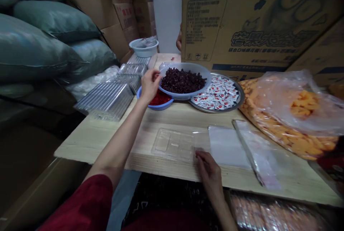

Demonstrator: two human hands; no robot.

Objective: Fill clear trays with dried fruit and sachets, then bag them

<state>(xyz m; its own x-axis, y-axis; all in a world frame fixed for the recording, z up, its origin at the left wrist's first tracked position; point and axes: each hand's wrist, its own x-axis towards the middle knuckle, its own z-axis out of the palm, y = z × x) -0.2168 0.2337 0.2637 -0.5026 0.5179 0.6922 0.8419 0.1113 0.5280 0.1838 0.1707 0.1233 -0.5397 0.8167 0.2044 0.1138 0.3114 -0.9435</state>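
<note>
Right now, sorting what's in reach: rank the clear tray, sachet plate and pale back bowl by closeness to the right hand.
1. Clear tray, touching the right hand at the near edge.
2. Sachet plate, mid-table, ahead.
3. Pale bowl, far back left.

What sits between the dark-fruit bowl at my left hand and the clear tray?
Nothing visible: the left hand is at the bowl rim, and only bare table lies between bowl and clear tray.
</note>
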